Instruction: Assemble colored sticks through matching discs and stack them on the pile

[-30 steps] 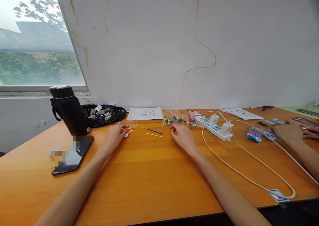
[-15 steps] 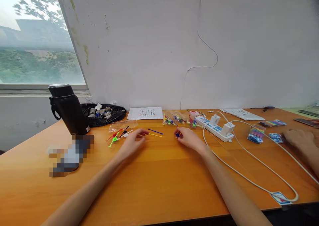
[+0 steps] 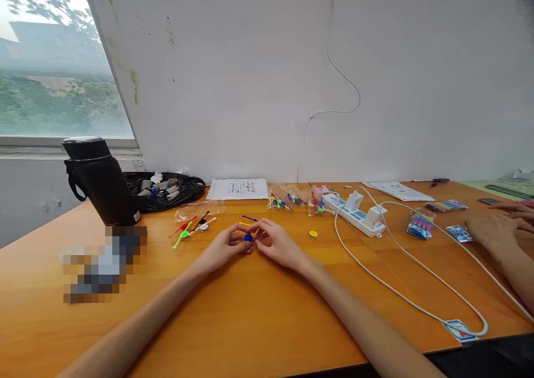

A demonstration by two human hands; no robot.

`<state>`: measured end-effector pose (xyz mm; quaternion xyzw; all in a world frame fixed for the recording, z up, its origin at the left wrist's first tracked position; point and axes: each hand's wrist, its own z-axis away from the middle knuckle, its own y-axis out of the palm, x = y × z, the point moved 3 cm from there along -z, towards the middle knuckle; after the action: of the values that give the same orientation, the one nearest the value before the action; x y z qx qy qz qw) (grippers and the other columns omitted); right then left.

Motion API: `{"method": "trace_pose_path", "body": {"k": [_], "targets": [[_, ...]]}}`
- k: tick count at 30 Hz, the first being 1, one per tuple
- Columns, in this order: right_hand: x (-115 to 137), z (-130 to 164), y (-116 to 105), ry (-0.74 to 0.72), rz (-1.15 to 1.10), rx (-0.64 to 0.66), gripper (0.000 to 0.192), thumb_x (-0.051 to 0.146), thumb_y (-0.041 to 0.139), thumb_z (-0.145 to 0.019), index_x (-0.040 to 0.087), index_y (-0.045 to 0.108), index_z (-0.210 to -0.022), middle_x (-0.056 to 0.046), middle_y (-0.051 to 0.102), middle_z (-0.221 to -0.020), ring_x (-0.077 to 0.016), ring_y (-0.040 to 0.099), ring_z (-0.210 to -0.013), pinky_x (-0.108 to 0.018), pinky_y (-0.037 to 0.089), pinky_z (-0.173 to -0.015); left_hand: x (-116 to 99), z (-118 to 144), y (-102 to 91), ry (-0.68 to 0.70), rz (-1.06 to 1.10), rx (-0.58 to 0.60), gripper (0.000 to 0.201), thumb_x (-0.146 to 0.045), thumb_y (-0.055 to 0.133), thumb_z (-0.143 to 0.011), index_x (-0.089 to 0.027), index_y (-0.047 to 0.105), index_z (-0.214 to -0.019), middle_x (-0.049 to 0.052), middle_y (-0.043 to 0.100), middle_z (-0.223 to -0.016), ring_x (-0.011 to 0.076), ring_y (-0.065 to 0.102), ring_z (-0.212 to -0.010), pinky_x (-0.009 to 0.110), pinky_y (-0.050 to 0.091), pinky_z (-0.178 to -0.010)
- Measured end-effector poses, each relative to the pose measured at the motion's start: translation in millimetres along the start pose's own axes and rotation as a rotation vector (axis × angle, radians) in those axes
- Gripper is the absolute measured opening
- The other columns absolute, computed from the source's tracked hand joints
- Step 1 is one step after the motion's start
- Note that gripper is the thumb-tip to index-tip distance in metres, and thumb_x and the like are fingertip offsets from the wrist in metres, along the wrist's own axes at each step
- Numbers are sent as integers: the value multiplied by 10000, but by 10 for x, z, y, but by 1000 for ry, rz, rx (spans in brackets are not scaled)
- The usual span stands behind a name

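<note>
Over the middle of the table, my left hand (image 3: 227, 248) and my right hand (image 3: 278, 245) meet at a small round blue disc (image 3: 248, 237). Fingers of both hands are closed on its two sides. Just behind them lie a blue arrow (image 3: 249, 218) and a yellow arrow (image 3: 244, 224), partly covered by my fingers. To the right of my right hand a yellow disc (image 3: 312, 234) with a clear base rests on the wood. Left of my left hand is a group of arrow spinners, among them a green spinner (image 3: 184, 234) and a white spinner (image 3: 203, 227).
Bagged coloured spinners (image 3: 292, 197) lie near the wall. A white power strip (image 3: 359, 217) with looping cables (image 3: 400, 300) crosses the right side. A black flask (image 3: 102, 183) and a black bag (image 3: 192, 186) stand left. At far right are a co-worker's hands (image 3: 488, 233).
My right hand has moved left with the blue disc to meet my left hand, which now grips it too. The yellow disc has come into sight. The view has shifted slightly right.
</note>
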<state>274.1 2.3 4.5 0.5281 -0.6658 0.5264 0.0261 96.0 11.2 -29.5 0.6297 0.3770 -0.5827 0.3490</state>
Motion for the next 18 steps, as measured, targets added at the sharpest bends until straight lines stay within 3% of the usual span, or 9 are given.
{"method": "trace_pose_path", "body": {"k": [4, 8, 18], "targets": [[-229, 33, -89, 132, 339, -113, 303, 142, 459, -954, 197, 627, -1200, -95, 588, -1198, -207, 562, -1126, -354, 437, -1002, 28, -18, -91, -5, -8, -57, 411, -416, 776, -765, -168, 575, -1024, 115, 734, -1072, 182, 710, -887, 383, 526, -936], [-361, 71, -100, 189, 583, -90, 301, 181, 424, -986, 195, 639, -1196, -102, 587, -1184, -225, 549, -1098, -365, 417, -993, 22, -13, -97, 7, -21, -40, 387, -403, 754, -794, -165, 572, -1039, 126, 728, -1104, 180, 705, -906, 387, 522, -949], [-354, 56, -151, 286, 740, -131, 157, 207, 527, -943, 182, 638, -1050, -94, 637, -1075, -243, 571, -1013, -348, 433, -898, -9, -1, -78, 32, -70, -9, 368, -414, 742, -800, -174, 595, -1035, 115, 732, -1071, 193, 699, -929, 384, 520, -944]]}}
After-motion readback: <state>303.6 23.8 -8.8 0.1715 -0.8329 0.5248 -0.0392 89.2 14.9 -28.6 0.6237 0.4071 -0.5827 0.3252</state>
